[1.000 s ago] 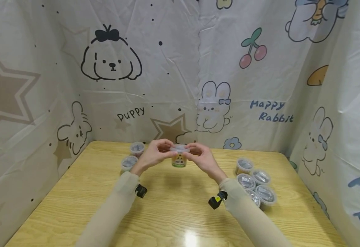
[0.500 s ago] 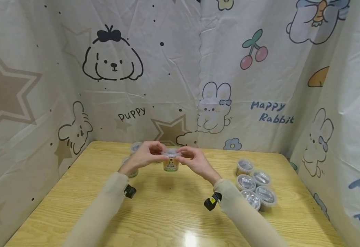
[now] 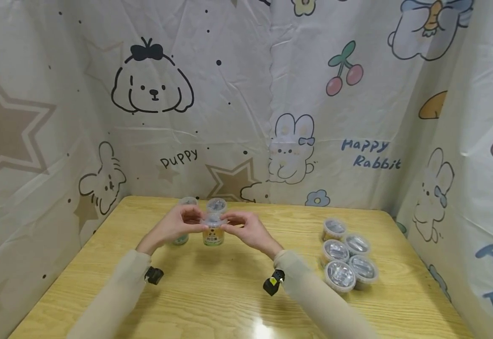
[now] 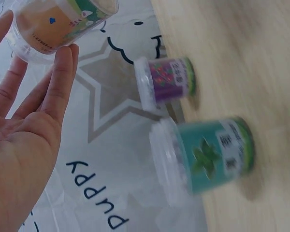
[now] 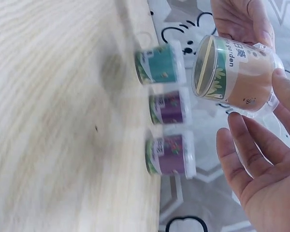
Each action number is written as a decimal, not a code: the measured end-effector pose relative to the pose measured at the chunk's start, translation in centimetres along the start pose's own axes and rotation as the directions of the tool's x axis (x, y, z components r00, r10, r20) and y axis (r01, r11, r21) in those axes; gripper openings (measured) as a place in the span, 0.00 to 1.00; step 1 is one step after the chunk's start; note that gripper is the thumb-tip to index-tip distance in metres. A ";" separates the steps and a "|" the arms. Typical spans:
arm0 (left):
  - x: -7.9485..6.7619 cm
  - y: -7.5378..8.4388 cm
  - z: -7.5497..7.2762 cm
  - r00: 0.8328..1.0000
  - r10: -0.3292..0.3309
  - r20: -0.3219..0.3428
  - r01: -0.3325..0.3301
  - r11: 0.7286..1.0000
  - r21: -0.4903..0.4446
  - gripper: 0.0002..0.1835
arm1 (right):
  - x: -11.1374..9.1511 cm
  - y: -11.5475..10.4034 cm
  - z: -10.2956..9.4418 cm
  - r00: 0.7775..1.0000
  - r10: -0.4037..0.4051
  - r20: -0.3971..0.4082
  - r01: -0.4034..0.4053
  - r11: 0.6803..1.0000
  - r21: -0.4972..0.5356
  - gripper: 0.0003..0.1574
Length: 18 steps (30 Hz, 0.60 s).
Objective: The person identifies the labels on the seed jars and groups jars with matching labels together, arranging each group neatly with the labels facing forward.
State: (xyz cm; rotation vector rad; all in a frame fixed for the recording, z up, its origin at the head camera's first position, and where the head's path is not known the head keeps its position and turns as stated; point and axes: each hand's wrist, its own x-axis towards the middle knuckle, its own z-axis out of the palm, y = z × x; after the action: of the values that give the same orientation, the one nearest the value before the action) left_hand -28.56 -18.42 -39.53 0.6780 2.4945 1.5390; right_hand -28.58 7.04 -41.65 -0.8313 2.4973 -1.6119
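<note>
Both hands hold a clear lidded plastic cup (image 3: 213, 237) with an orange and green label, upright and raised over the table. My left hand (image 3: 178, 223) pinches it at the lid's left side; my right hand (image 3: 248, 229) grips the opposite side. The wrist views show the cup's orange label (image 5: 253, 79) and see-through base. Close behind it stand a teal-labelled cup (image 4: 208, 157) and a purple-labelled cup (image 4: 166, 82). In the right wrist view a second purple cup (image 5: 171, 154) stands in that row. My left hand partly covers the teal cup in the head view.
Several more lidded cups stand in a cluster at the right of the wooden table (image 3: 238, 301), the nearest cup (image 3: 340, 275) beside my right sleeve (image 3: 318, 287). A printed cloth (image 3: 229, 94) hangs behind the table and along both sides.
Both hands have carried the orange cup left and nearer to me. A cup at the back, earlier hidden behind the hands, now shows behind the held one.
</note>
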 end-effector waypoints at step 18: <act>-5.5 -2.6 -4.2 0.996 -0.058 0.061 0.054 0.996 0.064 0.13 | 1.7 -1.6 6.5 0.995 -0.004 0.095 0.014 0.995 -0.097 0.14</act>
State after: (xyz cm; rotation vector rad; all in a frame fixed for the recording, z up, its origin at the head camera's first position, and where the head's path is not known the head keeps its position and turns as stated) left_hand -25.91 -25.21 -40.55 0.6485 2.5021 1.4038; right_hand -27.21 0.36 -42.80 -0.9083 2.5273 -1.4269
